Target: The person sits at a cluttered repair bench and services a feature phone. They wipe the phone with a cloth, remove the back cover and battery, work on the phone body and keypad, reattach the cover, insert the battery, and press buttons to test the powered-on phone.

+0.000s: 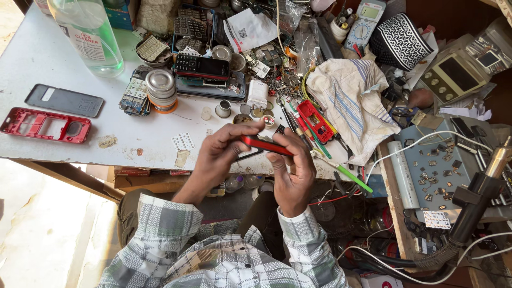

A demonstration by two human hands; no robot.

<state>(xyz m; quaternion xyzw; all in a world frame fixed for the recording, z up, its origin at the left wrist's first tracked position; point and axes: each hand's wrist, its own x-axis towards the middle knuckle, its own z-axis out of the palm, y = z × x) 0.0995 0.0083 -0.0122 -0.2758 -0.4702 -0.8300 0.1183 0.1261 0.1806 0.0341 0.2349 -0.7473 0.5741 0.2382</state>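
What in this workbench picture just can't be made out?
- Red phone, head view: its face is hidden by the left hand and right hand.
- Clear bottle: top cut off by the edge.
- Tiny parts on the blue mat: too small to identify.

A single head-worn camera looks steeply down, close over the cluttered workbench [133, 133] edge and lap.

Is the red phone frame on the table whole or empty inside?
Empty. The red phone frame lies flat on the white table; the tabletop shows through its openings.
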